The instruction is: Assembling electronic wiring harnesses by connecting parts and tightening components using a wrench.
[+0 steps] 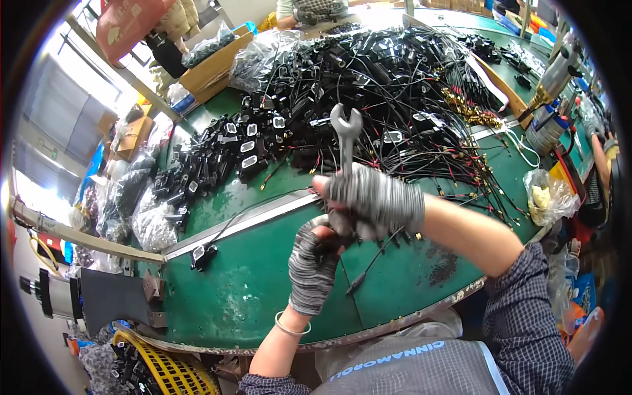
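Observation:
My right hand (375, 197), in a grey striped glove, is closed round an open-ended wrench (347, 135). Its forked jaw points up and away from me. Just below, my gloved left hand (309, 266) has its fingers pinched together, touching the right hand. What lies between its fingertips is hidden. A thin black cable with a dark plug end (356, 283) hangs beneath the hands over the green tabletop (243, 303). To the left lies a small black device with a light face (203, 255), its cable leading up along a metal strip (243, 220).
A large heap of black cables and devices (368, 79) covers the far side. Behind it stands a cardboard box (217, 69). At right are a power screwdriver (559, 76) and a bag (546, 197). A yellow basket (171, 368) sits below left. Other people are at the far edge and right.

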### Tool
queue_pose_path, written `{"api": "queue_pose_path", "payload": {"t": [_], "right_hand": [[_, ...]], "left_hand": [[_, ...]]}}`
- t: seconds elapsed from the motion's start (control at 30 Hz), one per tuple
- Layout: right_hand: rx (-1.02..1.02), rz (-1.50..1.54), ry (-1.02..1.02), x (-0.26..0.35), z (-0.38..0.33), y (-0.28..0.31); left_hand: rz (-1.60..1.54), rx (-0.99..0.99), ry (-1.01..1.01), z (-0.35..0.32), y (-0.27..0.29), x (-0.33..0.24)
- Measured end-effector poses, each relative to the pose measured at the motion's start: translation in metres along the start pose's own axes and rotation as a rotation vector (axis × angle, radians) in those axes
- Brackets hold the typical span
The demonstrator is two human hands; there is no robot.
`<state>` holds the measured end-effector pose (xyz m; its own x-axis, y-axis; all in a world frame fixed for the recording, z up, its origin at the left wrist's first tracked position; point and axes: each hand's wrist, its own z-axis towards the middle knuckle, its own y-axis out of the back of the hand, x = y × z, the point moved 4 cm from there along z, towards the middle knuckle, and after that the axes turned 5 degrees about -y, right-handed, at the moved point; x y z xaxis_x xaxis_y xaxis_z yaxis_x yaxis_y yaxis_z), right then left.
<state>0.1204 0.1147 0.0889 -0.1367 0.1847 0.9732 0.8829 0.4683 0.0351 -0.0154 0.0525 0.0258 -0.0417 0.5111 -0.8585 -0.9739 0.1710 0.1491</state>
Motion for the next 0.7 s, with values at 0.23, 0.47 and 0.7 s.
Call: {"api": "queue_pose_path", "payload": {"t": [0.23, 0.47, 0.7], "right_hand": [[0.165, 0.621, -0.059, -0.021, -0.005, 0.014], [-0.096, -0.263, 0.393, 0.01, -0.011, -0.016], [0.197, 0.41, -0.339, -0.002, 0.024, 0.008]], "left_hand": [[-0.624, -0.102, 0.467, 0.012, -0.001, 0.001], [-0.494, -0.153, 0.43, 0.005, 0.0, 0.01], [-0.433, -0.114, 0.418, 0.011, -0.005, 0.006]]}}
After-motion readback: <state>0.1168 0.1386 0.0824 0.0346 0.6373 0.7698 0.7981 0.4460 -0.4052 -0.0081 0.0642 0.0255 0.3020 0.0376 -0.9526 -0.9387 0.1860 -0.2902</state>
